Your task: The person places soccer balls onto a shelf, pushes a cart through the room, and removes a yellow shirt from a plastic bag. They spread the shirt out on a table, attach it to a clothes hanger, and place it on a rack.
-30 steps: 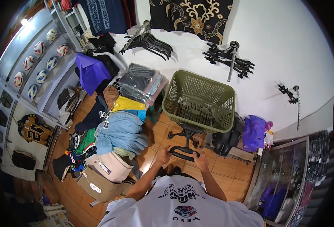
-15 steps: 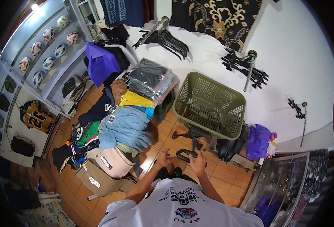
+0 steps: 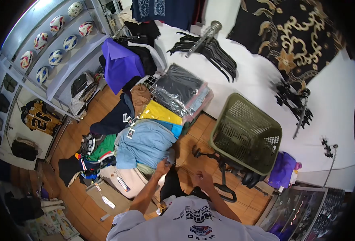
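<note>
My left hand (image 3: pixel 164 166) is at the lower right edge of a light blue garment (image 3: pixel 145 145), its fingers bent against the cloth; whether they grip it is unclear. My right hand (image 3: pixel 203 180) is raised over the floor, fingers slightly curled and apart, with nothing in it. A black looped handle (image 3: pixel 227 193) lies just right of that hand, not touching it. Beige folded cloth (image 3: pixel 125 180) with a tag lies left of my left forearm. Above the light blue garment are a yellow packet (image 3: pixel 160 112) and a stack of plastic-wrapped dark clothes (image 3: pixel 179 89).
A green basket (image 3: pixel 246 134) stands right of centre on a black frame. Black hangers (image 3: pixel 209 50) hang on the white wall. Balls sit on a shelf (image 3: pixel 75 60) at upper left. A glass case (image 3: pixel 294 209) stands at lower right, near a purple bag (image 3: pixel 282 169).
The view has turned, so the basket and hangers appear farther right. My left hand has moved to the light blue garment. My right hand is now away from the black handle.
</note>
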`<state>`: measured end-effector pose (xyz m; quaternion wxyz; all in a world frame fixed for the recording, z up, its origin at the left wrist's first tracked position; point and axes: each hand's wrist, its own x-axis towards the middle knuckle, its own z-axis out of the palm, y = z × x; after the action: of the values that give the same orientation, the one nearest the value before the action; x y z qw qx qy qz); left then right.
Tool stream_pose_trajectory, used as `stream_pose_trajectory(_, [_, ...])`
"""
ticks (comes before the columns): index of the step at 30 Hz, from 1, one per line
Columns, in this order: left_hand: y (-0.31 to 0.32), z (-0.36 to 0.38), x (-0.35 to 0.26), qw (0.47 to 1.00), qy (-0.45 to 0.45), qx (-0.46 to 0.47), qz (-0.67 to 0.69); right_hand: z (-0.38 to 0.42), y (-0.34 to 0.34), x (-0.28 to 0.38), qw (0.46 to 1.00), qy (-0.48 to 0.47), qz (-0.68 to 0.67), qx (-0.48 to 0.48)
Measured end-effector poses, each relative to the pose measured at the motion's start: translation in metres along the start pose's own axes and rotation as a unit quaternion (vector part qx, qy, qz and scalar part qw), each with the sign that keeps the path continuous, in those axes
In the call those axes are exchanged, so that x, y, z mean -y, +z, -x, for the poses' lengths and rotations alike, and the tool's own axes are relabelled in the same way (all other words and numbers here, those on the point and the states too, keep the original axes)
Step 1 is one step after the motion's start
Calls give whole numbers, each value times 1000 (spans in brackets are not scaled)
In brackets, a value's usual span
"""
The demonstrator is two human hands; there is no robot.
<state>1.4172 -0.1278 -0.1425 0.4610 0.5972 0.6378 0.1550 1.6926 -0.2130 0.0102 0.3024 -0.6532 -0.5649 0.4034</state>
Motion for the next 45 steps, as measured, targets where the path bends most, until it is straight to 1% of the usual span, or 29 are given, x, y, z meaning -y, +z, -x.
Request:
stream_pose_trajectory(3, [-52, -63, -1, 999, -21, -30, -13, -31, 16, 2, 999, 40, 6, -20])
stream_pose_trajectory(5, [-77, -112, 16, 999, -22, -32, -5, -48, 31, 1, 996, 85, 15, -22])
stream_pose_trajectory(7, [-102, -163, 29, 999, -14, -33, -1, -62, 43, 5, 994, 104, 22, -25])
stream_pose_trajectory(8, [-114, -186, 35, 999, -30, -32, 4, -66, 48, 8, 992, 119, 27, -26])
stream_pose_trajectory(9, [-126, -207, 40, 999, -14, -49, -19, -68, 54, 12, 991, 126, 29, -26])
stream_pose_trajectory(11, [-144, -251, 53, 996, 3, -78, -49, -75, 63, 24, 983, 181, -10, -41])
stream_pose_trajectory(14, [-156, -318, 94, 991, 29, -108, -75, -76, 77, 23, 977, 210, 16, -33])
stream_pose_trajectory(16, [-166, -353, 106, 987, 10, -87, -133, -76, 83, 21, 972, 233, 3, -36])
stream_pose_trajectory(17, [-166, -368, 119, 988, 31, -112, -102, -76, 86, 21, 968, 250, -12, -36])
stream_pose_trajectory(18, [-173, -377, 108, 991, -6, -95, -92, -75, 88, 18, 966, 255, -11, -37])
stream_pose_trajectory(20, [-177, -395, 108, 987, -21, -112, -109, -68, 90, 3, 955, 294, 12, -32])
stream_pose_trajectory(21, [-185, -401, 98, 988, -34, -95, -118, -67, 89, 2, 958, 283, 24, -31])
stream_pose_trajectory(22, [-185, -410, 104, 988, -48, -77, -128, -63, 91, -5, 957, 288, 25, -33])
stream_pose_trajectory(23, [-184, -420, 109, 983, -59, -90, -150, -58, 92, -12, 935, 352, -3, -29])
stream_pose_trajectory(24, [-187, -425, 106, 982, -83, -74, -151, -52, 93, -21, 909, 414, -32, -27])
stream_pose_trajectory(26, [-184, -432, 109, 980, -95, -69, -159, -39, 94, -35, 916, 400, -15, -22])
stream_pose_trajectory(27, [-179, -442, 121, 972, -124, -35, -195, -37, 93, -35, 902, 429, -37, -30])
stream_pose_trajectory(28, [-172, -445, 127, 972, -125, -34, -195, -37, 93, -36, 887, 456, -60, -35])
stream_pose_trajectory(30, [-162, -446, 130, 947, -121, -99, -281, -38, 91, -33, 875, 477, -74, -30])
stream_pose_trajectory(32, [-163, -442, 128, 955, -132, -82, -254, -43, 89, -30, 860, 505, -61, -33])
stream_pose_trajectory(33, [-158, -440, 138, 958, -97, -103, -248, -46, 90, -28, 859, 507, -63, -32])
stream_pose_trajectory(34, [-165, -432, 124, 960, -62, -124, -242, -48, 90, -27, 863, 499, -75, -36])
stream_pose_trajectory(35, [-174, -425, 108, 966, -82, -74, -235, -48, 91, -26, 866, 491, -86, -39])
stream_pose_trajectory(36, [-175, -416, 94, 965, -80, -75, -237, -45, 92, -27, 866, 490, -88, -40])
stream_pose_trajectory(38, [-175, -400, 77, 965, -68, -122, -220, -42, 95, -32, 871, 487, -65, -35])
stream_pose_trajectory(39, [-177, -385, 60, 971, 34, -191, -138, -39, 96, -34, 872, 484, -68, -37])
stream_pose_trajectory(41, [-184, -364, 28, 969, 58, -201, -132, -29, 99, -36, 839, 540, -64, -28])
stream_pose_trajectory(43, [-186, -343, 2, 954, 114, -240, -142, -4, 110, -59, 848, 524, -67, -36])
stream_pose_trajectory(45, [-188, -315, -27, 947, 146, -250, -141, 15, 118, -72, 857, 508, -72, -46])
